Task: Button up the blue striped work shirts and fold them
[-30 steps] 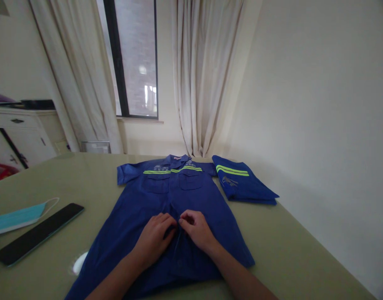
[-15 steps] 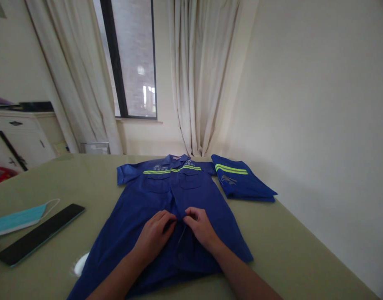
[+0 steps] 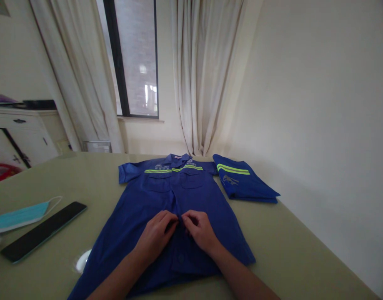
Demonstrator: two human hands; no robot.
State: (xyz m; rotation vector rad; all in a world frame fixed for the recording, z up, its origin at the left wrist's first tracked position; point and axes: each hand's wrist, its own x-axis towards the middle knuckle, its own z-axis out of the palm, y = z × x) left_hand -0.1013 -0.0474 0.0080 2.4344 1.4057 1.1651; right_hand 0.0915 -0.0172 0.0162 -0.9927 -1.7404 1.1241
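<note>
A blue short-sleeved work shirt [image 3: 131,212] with yellow-green reflective stripes lies spread face up, its collar at the far end. Over the front opening, my left hand [image 3: 158,229] pinches the cloth between thumb and fingers. Just to its right, my right hand [image 3: 200,229] pinches the placket too, the fingertips of both nearly meeting. Whatever button sits between them is hidden. Lower on the placket a dark button [image 3: 181,258] shows. Beside the shirt's right sleeve lies a folded blue garment [image 3: 241,183] with the same stripes.
On the left of the green table [image 3: 304,250] lie a light-blue face mask [image 3: 21,216] and a dark phone-like slab [image 3: 44,231]. A wall [image 3: 329,146] runs along the right edge. Curtains [image 3: 199,83] and a window stand behind.
My right hand's fingertips have shifted slightly down and left, closer to my left hand. The flap edge below the hands now lies flatter. The view has shifted a little.
</note>
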